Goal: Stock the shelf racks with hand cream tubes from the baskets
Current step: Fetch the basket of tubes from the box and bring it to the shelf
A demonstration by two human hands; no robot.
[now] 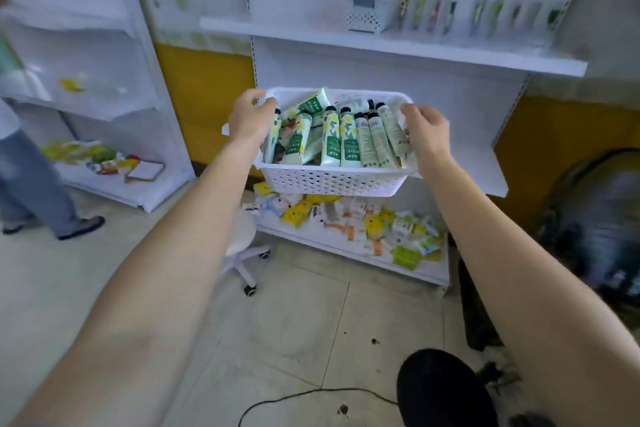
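Observation:
A white perforated basket (329, 180) full of several hand cream tubes (331, 137) is held in the air in front of the middle shelf. My left hand (250, 116) grips its left rim, fingers curled over the edge. My right hand (427, 135) grips the right rim. The tubes are white and green with black caps and lie leaning toward me. On the upper shelf (398, 45) stand clear racks holding upright tubes (450, 15) beside a small white perforated box (365, 17).
The bottom shelf (346, 243) is strewn with small yellow and white packets. A white wheeled stool (242, 246) stands at lower left of the unit. Another person (31, 166) walks at far left by a second shelf unit. A cable (311, 395) lies on the floor.

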